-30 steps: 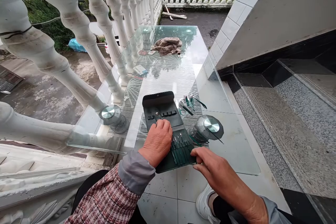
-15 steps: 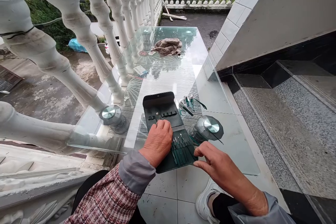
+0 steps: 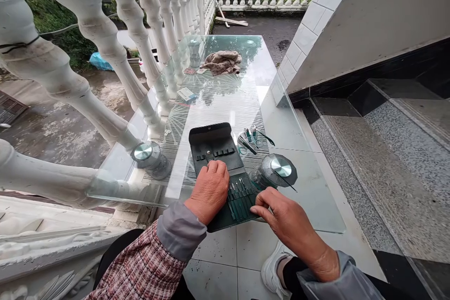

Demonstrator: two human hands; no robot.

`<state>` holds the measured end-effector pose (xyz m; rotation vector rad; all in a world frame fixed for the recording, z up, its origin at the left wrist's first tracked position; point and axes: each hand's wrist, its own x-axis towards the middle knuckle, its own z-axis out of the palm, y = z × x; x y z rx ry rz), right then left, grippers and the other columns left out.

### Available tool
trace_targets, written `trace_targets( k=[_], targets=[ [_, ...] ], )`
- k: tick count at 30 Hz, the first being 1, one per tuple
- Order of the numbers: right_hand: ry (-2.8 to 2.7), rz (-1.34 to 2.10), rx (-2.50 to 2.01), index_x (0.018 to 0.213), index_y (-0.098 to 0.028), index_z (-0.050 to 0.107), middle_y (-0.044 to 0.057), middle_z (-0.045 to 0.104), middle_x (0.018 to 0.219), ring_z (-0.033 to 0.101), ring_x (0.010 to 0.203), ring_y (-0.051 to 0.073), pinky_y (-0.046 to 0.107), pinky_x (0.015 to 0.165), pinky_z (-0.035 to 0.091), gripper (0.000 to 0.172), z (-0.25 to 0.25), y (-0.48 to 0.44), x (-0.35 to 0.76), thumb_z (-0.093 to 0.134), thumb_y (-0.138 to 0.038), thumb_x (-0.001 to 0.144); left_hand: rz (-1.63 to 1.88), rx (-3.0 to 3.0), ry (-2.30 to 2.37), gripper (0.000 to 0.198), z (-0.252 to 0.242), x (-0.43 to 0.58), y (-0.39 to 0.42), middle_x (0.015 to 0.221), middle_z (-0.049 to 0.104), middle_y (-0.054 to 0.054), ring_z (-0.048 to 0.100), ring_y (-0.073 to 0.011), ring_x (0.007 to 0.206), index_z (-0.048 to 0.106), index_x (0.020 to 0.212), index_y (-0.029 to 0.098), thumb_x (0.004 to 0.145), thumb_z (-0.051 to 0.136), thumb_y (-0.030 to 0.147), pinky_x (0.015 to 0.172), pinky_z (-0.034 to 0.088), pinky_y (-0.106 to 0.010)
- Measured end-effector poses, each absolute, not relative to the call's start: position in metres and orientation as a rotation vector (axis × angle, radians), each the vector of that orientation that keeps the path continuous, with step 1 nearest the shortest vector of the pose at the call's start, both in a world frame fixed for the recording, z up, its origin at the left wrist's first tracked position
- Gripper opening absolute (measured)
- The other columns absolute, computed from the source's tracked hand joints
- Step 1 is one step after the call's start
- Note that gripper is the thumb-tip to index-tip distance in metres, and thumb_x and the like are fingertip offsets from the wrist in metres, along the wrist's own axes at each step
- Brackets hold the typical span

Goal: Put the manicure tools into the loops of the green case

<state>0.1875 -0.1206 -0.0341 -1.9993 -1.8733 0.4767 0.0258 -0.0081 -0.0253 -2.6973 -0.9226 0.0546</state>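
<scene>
An open black tool case (image 3: 215,149) lies flat on a glass table (image 3: 228,98). Its near half holds several thin green-handled tools (image 3: 241,197) in loops. My left hand (image 3: 210,190) rests on the middle of the case with the fingers curled, pressing it down. My right hand (image 3: 281,215) is at the case's near right edge, fingertips pinched against the row of tools. Several loose green tools (image 3: 253,138) lie on the glass just right of the case.
Round metal table caps (image 3: 143,152) (image 3: 280,167) flank the case. A crumpled brown cloth (image 3: 222,61) and a small card (image 3: 186,94) lie farther along the glass. White balusters (image 3: 105,51) run along the left, a tiled wall (image 3: 351,18) and dark steps on the right.
My right hand has moved up and left onto the case's right edge, reaching the row of tools. My left hand has stayed put on the case.
</scene>
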Motion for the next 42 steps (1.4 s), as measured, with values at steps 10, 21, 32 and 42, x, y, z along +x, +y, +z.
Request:
trace_targets(
  k=[10, 21, 32, 42],
  targets=[
    [-1.78, 0.569, -1.894, 0.078, -0.021, 0.053, 0.002, 0.056, 0.076, 0.053, 0.068, 0.013, 0.025, 0.061, 0.041, 0.019, -0.032, -0.121, 0.194, 0.038, -0.022, 0.089, 0.05, -2.693, -0.911, 0.03, -0.025, 0.025, -0.009, 0.101, 0.052, -0.015, 0.048, -0.0224, 0.084, 0.055, 0.111, 0.005, 0.084, 0.045, 0.015, 0.061, 0.039, -0.031],
    [-1.822, 0.462, -1.889, 0.075, -0.021, 0.052, 0.001, 0.055, 0.074, 0.052, 0.065, 0.013, 0.025, 0.06, 0.04, 0.017, -0.032, -0.118, 0.184, 0.046, -0.031, 0.087, 0.066, -2.711, -0.927, 0.029, -0.024, 0.026, -0.009, 0.101, 0.051, -0.015, 0.047, -0.0224, 0.085, 0.055, 0.11, 0.006, 0.084, 0.044, 0.014, 0.061, 0.039, -0.032],
    [-1.798, 0.548, -1.91, 0.079, -0.022, 0.052, 0.001, 0.056, 0.078, 0.054, 0.069, 0.013, 0.025, 0.06, 0.042, 0.007, -0.027, -0.116, 0.184, 0.049, -0.027, 0.084, 0.102, -2.718, -0.935, 0.029, -0.021, 0.028, -0.009, 0.101, 0.052, -0.015, 0.047, -0.0225, 0.085, 0.056, 0.11, 0.007, 0.084, 0.043, 0.013, 0.062, 0.039, -0.032],
    [-1.793, 0.676, -1.911, 0.074, -0.022, 0.05, -0.001, 0.055, 0.075, 0.052, 0.067, 0.013, 0.025, 0.058, 0.039, 0.007, -0.024, -0.117, 0.189, 0.051, -0.02, 0.081, 0.093, -2.715, -0.93, 0.031, -0.023, 0.028, -0.009, 0.103, 0.052, -0.015, 0.047, -0.0231, 0.085, 0.055, 0.112, 0.006, 0.084, 0.043, 0.013, 0.062, 0.039, -0.032]
  ],
)
